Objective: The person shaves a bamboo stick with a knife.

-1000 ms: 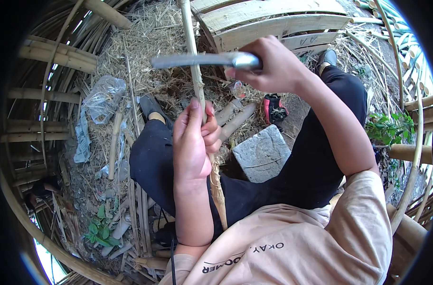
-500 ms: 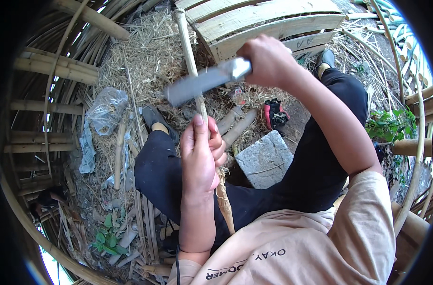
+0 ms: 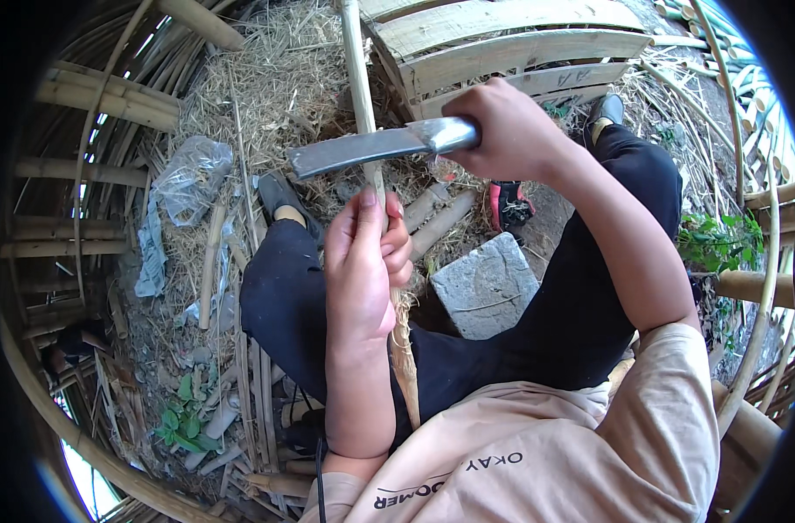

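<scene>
My left hand (image 3: 367, 248) is wrapped round a long pale wooden stick (image 3: 357, 74), thumb lying along it. The stick stands slanted, its top running past the far edge of the view. Below that hand its lower part looks shaved and frayed, ending near my shirt. A machete (image 3: 345, 155) with a broad metal blade is in my right hand (image 3: 511, 131), fingers closed round its metal handle. The blade lies across the stick just above my left hand; whether the edge touches the wood I cannot tell.
Between my legs sits a grey stone block (image 3: 485, 288), with a red and black object (image 3: 509, 205) beyond it. A slatted wooden crate (image 3: 519, 65) stands at the far side. Straw, a clear plastic bag (image 3: 193, 179) and cut bamboo (image 3: 750, 96) lie around.
The machete, blurred before, shows sharply, and its blade is more level across the stick. The stick's top has shifted farther away and slightly right.
</scene>
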`<state>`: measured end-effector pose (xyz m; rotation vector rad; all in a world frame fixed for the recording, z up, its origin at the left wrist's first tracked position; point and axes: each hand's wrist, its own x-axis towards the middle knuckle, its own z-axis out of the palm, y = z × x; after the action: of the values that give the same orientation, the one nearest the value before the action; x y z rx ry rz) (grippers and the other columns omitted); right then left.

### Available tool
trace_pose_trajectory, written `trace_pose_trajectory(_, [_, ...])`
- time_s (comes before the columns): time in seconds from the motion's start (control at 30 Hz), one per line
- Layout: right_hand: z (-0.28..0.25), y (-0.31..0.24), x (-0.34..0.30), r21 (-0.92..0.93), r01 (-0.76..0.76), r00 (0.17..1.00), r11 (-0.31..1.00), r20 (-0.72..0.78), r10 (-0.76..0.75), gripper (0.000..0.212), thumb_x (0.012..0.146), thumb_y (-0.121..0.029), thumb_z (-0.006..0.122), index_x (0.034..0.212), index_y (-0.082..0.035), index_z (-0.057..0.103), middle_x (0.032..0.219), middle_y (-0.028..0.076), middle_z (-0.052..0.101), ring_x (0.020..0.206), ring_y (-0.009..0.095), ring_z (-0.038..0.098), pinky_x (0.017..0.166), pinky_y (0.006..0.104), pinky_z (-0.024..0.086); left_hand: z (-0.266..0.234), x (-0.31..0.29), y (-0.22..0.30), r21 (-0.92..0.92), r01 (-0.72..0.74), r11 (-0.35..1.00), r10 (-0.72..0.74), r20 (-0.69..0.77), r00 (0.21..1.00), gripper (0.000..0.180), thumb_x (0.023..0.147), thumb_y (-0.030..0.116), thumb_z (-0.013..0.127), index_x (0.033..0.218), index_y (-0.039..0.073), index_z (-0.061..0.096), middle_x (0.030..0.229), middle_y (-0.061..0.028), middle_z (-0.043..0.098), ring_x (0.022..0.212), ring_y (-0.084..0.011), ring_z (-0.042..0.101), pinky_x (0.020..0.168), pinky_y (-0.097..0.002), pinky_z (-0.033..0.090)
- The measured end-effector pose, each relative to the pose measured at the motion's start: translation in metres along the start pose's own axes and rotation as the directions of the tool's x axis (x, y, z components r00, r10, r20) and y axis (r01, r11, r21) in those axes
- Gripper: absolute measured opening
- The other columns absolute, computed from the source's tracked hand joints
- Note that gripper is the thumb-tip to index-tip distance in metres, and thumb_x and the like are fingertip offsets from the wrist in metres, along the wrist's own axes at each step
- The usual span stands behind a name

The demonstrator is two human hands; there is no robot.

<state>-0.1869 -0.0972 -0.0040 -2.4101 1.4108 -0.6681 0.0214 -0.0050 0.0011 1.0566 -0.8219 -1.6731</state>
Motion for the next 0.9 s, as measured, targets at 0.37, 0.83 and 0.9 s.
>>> trace_pose_trajectory(0.37, [0.002, 0.020, 0.011, -0.135, -0.085, 0.988, 0.987, -0.139, 0.066, 0.019, 0.059, -0.014, 0.068, 0.076, -0.007, 0.073, 0.072, 0.017, 0.068, 0.071, 0.037, 0.068, 0.071, 0.0438, 0.057, 0.012, -0.011, -0.011, 0.120, -0.083, 0.989, 0.080, 0.025, 0.996, 0.030, 0.108, 0.035, 0.042, 0.090, 0.012, 0.051, 0.061, 0.0096, 0.029, 0.045, 0.0011, 0.021, 0.039, -0.0193, 0.014])
trace_pose_trajectory(0.83, [-0.006, 0.074, 0.044, -0.003, -0.294, 0.861, 0.956, -0.435, 0.264, 0.023, 0.082, -0.022, 0.068, 0.087, 0.001, 0.071, 0.070, 0.016, 0.068, 0.065, 0.026, 0.069, 0.063, 0.0409, 0.053, 0.015, -0.013, -0.012, 0.086, -0.080, 0.993, 0.076, 0.047, 0.996, 0.031, 0.108, 0.034, 0.041, 0.090, 0.010, 0.051, 0.061, 0.0096, 0.029, 0.045, 0.0010, 0.022, 0.038, -0.0194, 0.015])
trace_pose_trajectory(0.9, [-0.040, 0.043, 0.042, -0.080, -0.275, 0.864, 0.958, -0.458, 0.210, 0.020, 0.081, -0.010, 0.059, 0.091, 0.000, 0.073, 0.076, 0.022, 0.070, 0.066, 0.034, 0.068, 0.062, 0.0438, 0.054, 0.008, -0.019, -0.010, 0.070, -0.064, 0.995, 0.063, 0.028, 0.998, 0.031, 0.107, 0.035, 0.043, 0.090, 0.010, 0.050, 0.061, 0.0094, 0.029, 0.045, 0.0009, 0.022, 0.038, -0.0191, 0.015])
